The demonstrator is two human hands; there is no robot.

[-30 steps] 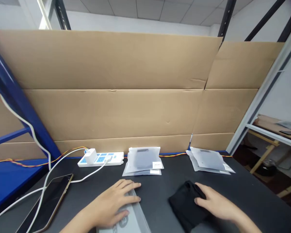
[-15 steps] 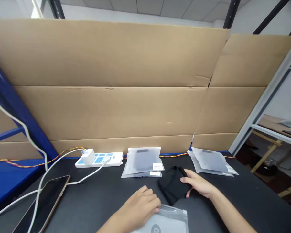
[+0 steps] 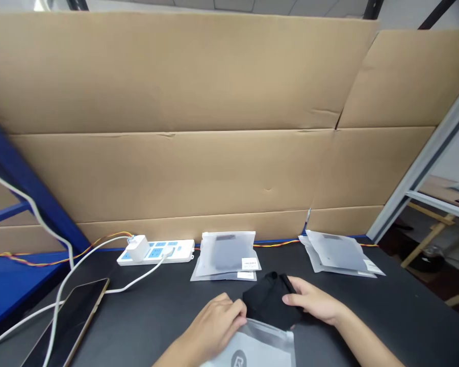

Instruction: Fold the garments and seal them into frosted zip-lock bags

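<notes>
A black folded cloth [image 3: 270,300] lies on the black tabletop [image 3: 378,306], at the top edge of a frosted plastic zip bag [image 3: 252,346] with a grey round logo. The bag runs off the bottom of the view. My right hand [image 3: 313,300] grips the cloth from its right side, with the fingers on top. My left hand [image 3: 214,326] is curled at the bag's upper left corner, and its fingertips nearly reach the cloth. The cloth's underside and part of the bag's opening are hidden.
Two stacks of sealed frosted bags with white labels [image 3: 225,257] [image 3: 340,253] stand along the back. A white power strip [image 3: 155,252] with a plug and white cables lies at left, near a dark phone [image 3: 67,323]. A cardboard wall [image 3: 176,127] rises behind.
The bag has slid right and now lies under my hands. The cloth has moved left and toward the bag's opening. The view has tilted slightly.
</notes>
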